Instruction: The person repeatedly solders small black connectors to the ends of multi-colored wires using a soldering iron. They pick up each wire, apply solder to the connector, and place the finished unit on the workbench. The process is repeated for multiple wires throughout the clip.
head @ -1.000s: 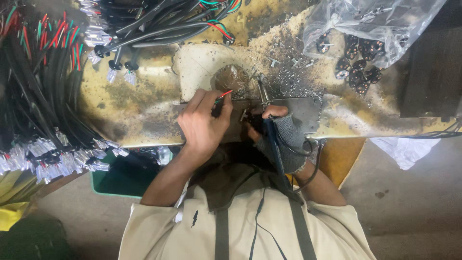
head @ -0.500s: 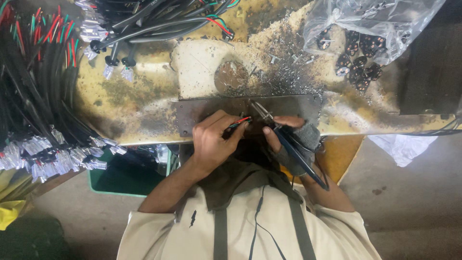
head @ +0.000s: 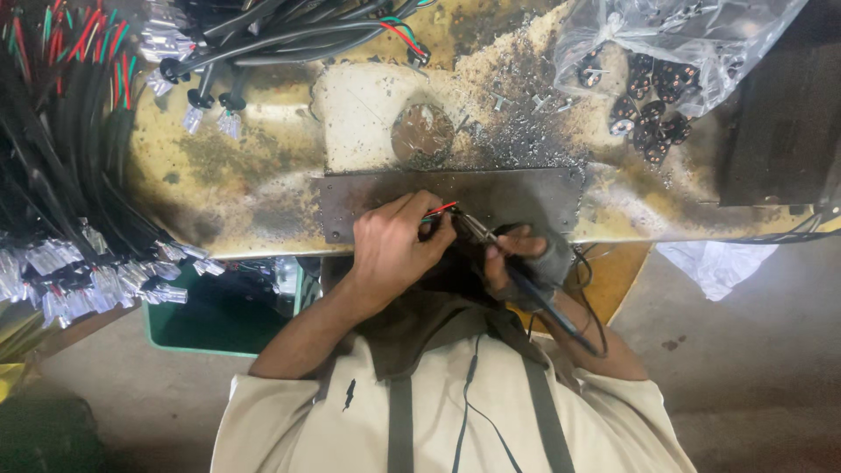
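Your left hand [head: 392, 250] pinches thin red and green wires [head: 441, 211] over the dark metal plate [head: 526, 197] at the near edge of the counter [head: 236, 166]. Your right hand [head: 517, 258], just beside it, grips a soldering iron [head: 512, 267], tip touching the wires.

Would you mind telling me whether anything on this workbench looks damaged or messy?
Yes. The yellow bench top is scorched and stained dark around the metal plate, with gritty debris scattered above it. The left hand pinches thin wires there; the right hand holds a soldering iron.
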